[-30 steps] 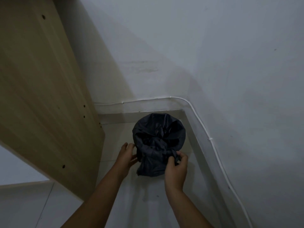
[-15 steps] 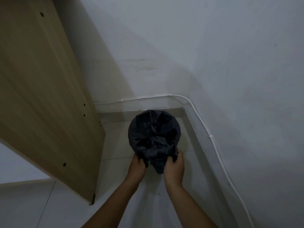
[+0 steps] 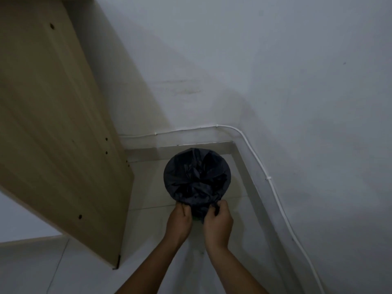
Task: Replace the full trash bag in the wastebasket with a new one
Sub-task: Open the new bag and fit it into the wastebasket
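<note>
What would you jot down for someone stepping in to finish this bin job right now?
Left hand: grip closed on the near edge of the dark trash bag.
Right hand: grip closed on the same edge, beside the left.
The bag covers the wastebasket's mouth, in the floor corner beside the wooden panel.
Done: bag spread over most of the rim.
Left: settle the near edge. Whether this is the old or new bag can't be told.

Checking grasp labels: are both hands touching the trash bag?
Touching. The head view shows the left hand and right hand pinching the trash bag edge at the wastebasket's near side.
</note>
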